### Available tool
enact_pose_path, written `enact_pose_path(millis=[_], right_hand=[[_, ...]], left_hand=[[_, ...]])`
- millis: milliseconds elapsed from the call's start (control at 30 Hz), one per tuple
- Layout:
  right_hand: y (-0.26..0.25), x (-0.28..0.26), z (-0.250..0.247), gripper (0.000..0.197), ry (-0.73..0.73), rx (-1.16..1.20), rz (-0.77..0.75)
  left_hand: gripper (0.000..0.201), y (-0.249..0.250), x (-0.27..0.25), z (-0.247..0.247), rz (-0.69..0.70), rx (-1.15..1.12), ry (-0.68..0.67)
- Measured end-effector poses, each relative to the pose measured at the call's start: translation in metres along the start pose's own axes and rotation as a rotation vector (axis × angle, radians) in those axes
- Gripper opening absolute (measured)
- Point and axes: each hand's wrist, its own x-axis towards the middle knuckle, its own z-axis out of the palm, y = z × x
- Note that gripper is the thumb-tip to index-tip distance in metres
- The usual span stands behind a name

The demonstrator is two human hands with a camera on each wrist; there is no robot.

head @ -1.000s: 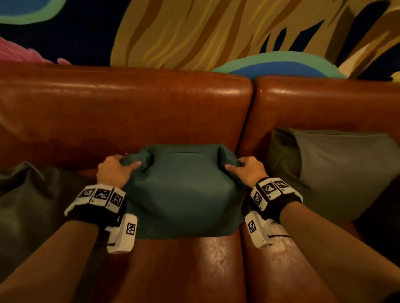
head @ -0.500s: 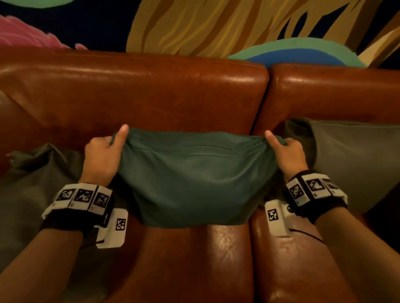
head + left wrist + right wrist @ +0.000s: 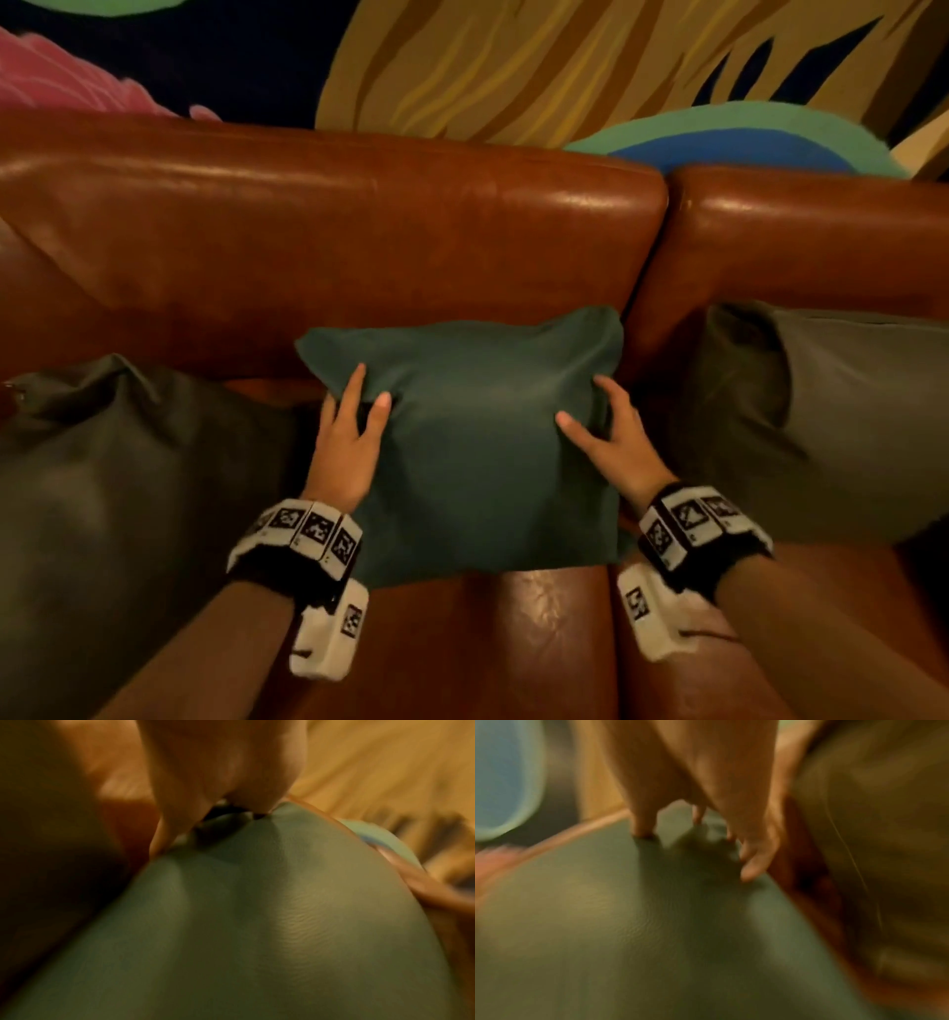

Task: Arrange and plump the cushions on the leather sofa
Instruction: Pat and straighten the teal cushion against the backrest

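Observation:
A teal cushion [image 3: 482, 442] leans against the brown leather sofa back [image 3: 334, 236] near the seam between two back sections. My left hand [image 3: 369, 385] lies on its left side with straight fingers and the thumb on the front face. My right hand [image 3: 583, 401] rests on its right side with fingers spread. In the left wrist view the fingertips [image 3: 164, 841] press into the teal cushion [image 3: 257, 923]. The blurred right wrist view shows the fingers [image 3: 754, 866] touching the teal cushion [image 3: 654, 923].
An olive cushion [image 3: 102, 488] slumps on the seat at the left. A grey-green cushion [image 3: 832, 411] leans on the right back section, close to my right hand. Bare leather seat [image 3: 488, 642] lies in front. A painted wall [image 3: 513, 61] rises behind the sofa.
Both hands have let go of the teal cushion's upper corners, which they pulled apart half a second ago. They now lie flat on its sides, and the cushion stands taller and fuller.

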Motion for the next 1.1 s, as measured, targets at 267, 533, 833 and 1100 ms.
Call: enact_pose_path(millis=[267, 533, 833, 1100], right_hand=[[-0.021, 0.046, -0.011, 0.065, 0.269, 0.227, 0.156], [0.002, 0.008, -0.015, 0.015, 0.37, 0.427, 0.055], [-0.08, -0.014, 0.095, 0.043, 0.266, -0.36, -0.87], [-0.029, 0.063, 0.032, 0.054, 0.237, -0.858, -0.529]], left_hand=[[0.044, -0.002, 0.053, -0.018, -0.036, -0.236, 0.367], [0.039, 0.015, 0.04, -0.013, 0.208, 0.01, 0.387], [0.051, 0.018, -0.001, 0.061, 0.725, 0.524, 0.25], [0.063, 0.0, 0.042, 0.074, 0.403, 0.668, 0.24]])
